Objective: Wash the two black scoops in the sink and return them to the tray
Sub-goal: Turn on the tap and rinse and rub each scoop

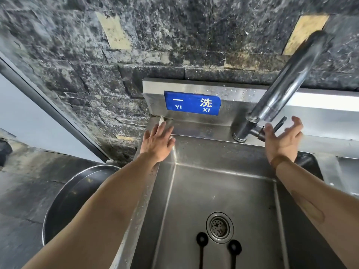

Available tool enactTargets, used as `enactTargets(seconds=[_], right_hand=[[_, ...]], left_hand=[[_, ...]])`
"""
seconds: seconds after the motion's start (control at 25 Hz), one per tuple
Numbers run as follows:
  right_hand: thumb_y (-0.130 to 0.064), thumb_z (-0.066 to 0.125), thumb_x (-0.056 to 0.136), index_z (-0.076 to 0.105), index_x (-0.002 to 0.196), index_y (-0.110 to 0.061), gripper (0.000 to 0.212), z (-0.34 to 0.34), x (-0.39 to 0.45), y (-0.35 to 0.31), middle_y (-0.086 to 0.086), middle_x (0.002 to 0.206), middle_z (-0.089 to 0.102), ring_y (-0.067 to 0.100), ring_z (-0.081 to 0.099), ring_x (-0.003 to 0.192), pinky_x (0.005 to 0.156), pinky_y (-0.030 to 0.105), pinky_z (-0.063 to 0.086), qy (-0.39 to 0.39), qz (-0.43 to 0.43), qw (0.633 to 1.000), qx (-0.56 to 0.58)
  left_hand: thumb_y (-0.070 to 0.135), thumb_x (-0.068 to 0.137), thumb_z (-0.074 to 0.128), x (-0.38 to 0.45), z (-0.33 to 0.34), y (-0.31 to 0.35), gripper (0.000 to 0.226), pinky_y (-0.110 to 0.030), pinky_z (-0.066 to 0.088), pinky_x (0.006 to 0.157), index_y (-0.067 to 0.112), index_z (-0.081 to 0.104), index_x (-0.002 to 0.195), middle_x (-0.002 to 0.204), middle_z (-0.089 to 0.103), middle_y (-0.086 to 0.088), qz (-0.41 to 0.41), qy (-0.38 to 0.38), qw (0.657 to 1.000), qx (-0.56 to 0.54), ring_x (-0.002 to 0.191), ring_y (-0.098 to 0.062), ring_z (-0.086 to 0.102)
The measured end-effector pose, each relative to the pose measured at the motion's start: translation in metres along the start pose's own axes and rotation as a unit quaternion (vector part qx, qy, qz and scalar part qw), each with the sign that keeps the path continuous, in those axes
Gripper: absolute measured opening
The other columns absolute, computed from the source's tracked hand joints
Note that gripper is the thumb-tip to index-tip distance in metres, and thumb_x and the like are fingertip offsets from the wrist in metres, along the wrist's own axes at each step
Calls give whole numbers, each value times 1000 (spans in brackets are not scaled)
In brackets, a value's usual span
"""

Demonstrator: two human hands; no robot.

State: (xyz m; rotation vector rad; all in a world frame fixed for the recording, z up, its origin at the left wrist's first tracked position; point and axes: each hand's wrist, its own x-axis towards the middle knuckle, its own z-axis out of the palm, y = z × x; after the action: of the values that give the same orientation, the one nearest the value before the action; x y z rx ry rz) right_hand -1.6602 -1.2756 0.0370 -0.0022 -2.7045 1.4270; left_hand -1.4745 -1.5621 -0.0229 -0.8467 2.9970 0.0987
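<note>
right hand (pixel 282 141): fingers spread wide, holding nothing, just beside the faucet lever (pixel 279 123) at the base of the faucet (pixel 287 82)
left hand (pixel 158 141): flat, fingers wide, empty, resting on the back left corner of the sink (pixel 223 171) rim
scoops: left scoop (pixel 202 239) and right scoop (pixel 234 247) lie on the basin floor by the drain (pixel 220 227), well below and nearer the body than both hands
axis: handles run toward the camera, heads point at the back wall, roughly parallel
nearer hand: neither clearly; lever is the right hand's
likely step: water on, looks not yet running
count: scoops 2, hands 2, drain 1, faucet 1
tray: not in view
</note>
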Motion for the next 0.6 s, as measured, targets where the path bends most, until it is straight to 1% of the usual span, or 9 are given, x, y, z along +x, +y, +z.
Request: enactTargets(seconds=[0.04, 0.16, 0.24, 0.32, 0.4, 0.48, 0.6], right_hand=[[-42, 53, 93, 32, 141, -22, 56, 2, 5, 0, 18, 134, 49, 34, 56, 102, 83, 44, 43, -5, -16, 1000, -8], [-40, 41, 98, 44, 129, -17, 38, 5, 20, 1, 19, 123, 60, 39, 60, 102, 78, 39, 40, -16, -43, 997, -57], [-40, 35, 100, 49, 120, -13, 36, 4, 27, 2, 23, 117, 63, 43, 60, 102, 81, 42, 43, -19, -39, 994, -98], [-37, 33, 101, 50, 115, -10, 36, 4, 31, 2, 26, 113, 65, 45, 61, 101, 81, 45, 44, -18, -40, 991, -127], [-33, 33, 101, 50, 112, -8, 33, 6, 32, 2, 27, 109, 66, 46, 61, 98, 76, 42, 41, -12, -40, 989, -140], [-29, 34, 102, 50, 108, -7, 29, 8, 32, 1, 27, 105, 67, 46, 62, 95, 72, 40, 39, 0, -39, 990, -136], [-27, 33, 103, 50, 106, -5, 28, 10, 29, -1, 25, 99, 67, 43, 63, 90, 69, 39, 40, 0, -46, 991, -124]], left_hand=[[49, 98, 20, 4, 6, -4, 56, -51, 17, 119, 32, 16, 151, 163, 10, -1, -3, -2, 1000, 0, 149, -25, 13], [49, 99, 14, 11, 20, -14, 54, -47, 10, 122, 34, 15, 152, 164, 9, 5, -3, 4, 1000, 2, 151, -20, 5], [48, 99, 13, 14, 26, -17, 54, -47, 8, 122, 35, 17, 151, 163, 12, 7, 1, 12, 1000, 0, 151, -18, 4], [48, 98, 15, 15, 28, -18, 52, -52, 3, 120, 39, 19, 149, 162, 14, 10, -8, 16, 1000, 7, 151, -18, 5], [51, 96, 16, 16, 30, -20, 52, -59, -1, 116, 44, 18, 148, 161, 13, 15, -25, 12, 1000, 12, 151, -18, 3], [53, 95, 16, 18, 33, -22, 52, -63, 5, 116, 47, 17, 147, 161, 12, 17, -25, 11, 1000, 7, 151, -18, 2], [53, 94, 18, 20, 36, -27, 51, -61, 12, 116, 47, 18, 146, 161, 16, 15, -19, 22, 1000, 2, 151, -20, 6]])
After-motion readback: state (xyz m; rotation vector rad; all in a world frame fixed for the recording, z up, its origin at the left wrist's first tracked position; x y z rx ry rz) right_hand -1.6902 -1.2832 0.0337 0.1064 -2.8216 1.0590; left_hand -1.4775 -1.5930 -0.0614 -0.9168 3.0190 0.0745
